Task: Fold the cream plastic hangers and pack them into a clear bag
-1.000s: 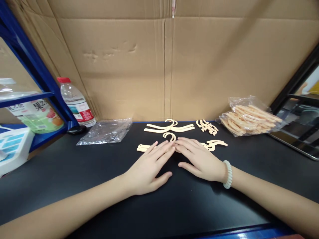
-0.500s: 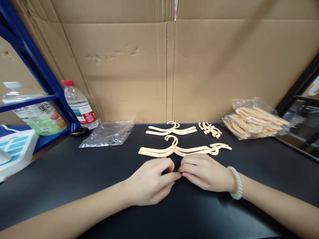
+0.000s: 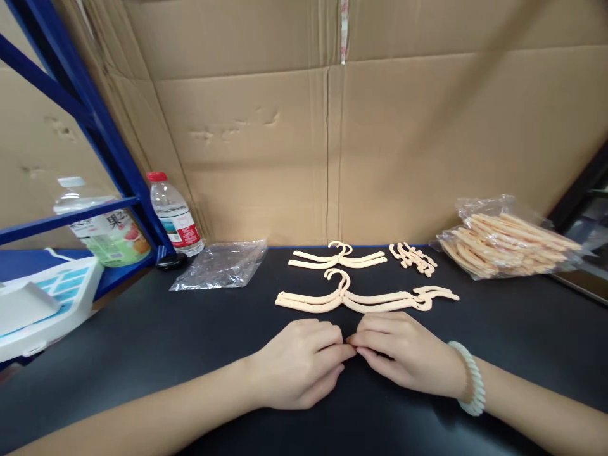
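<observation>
With my left hand (image 3: pixel 301 361) and right hand (image 3: pixel 403 348) curled, empty, fingertips touching, just before the hanger (image 3: pixel 346 297), I judge it light, stiff, best gripped mid-bar.

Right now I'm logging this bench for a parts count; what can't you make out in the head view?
- Whether the left hand and right hand pinch anything: curled fingers hide their meeting point.
- How many hangers the bag of hangers holds: crinkled plastic and overlap.
- How many lie in the near hanger stack: overlapped.
- The green-labelled bottle: a shelf rail crosses it.
</observation>
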Motion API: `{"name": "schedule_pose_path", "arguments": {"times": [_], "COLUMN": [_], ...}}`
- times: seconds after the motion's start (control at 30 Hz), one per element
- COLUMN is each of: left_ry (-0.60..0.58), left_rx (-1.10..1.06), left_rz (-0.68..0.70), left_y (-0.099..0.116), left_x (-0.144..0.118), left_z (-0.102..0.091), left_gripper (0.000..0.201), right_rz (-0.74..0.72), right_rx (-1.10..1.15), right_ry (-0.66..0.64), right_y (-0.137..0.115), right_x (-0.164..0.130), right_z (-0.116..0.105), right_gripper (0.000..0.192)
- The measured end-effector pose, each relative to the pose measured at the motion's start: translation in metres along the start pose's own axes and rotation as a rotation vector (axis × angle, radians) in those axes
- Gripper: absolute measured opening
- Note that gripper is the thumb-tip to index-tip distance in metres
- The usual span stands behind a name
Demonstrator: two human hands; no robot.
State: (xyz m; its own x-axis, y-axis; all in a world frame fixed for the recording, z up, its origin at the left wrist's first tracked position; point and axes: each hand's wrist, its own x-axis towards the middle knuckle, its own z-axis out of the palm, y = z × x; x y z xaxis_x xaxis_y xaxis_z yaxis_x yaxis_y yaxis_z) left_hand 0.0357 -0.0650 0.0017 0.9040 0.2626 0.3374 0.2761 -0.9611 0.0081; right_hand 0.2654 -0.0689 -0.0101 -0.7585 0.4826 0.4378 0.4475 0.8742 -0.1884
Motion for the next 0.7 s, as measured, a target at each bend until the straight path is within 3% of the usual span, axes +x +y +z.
{"name": "schedule_pose_path", "arguments": {"times": [0.7], "left_ry": [-0.041], "left_rx": [-0.064], "left_rz": [-0.038], "left_y": [-0.0003], "left_x": [0.0042], "left_z": [-0.0040], "left_gripper": [0.028], "right_rz": [0.004], "right_rx": [-0.058], "right_ry": [0.014], "right_y": [0.0001], "right_x": [0.0002], "right_z": [-0.0031], "right_gripper": [0.021]}}
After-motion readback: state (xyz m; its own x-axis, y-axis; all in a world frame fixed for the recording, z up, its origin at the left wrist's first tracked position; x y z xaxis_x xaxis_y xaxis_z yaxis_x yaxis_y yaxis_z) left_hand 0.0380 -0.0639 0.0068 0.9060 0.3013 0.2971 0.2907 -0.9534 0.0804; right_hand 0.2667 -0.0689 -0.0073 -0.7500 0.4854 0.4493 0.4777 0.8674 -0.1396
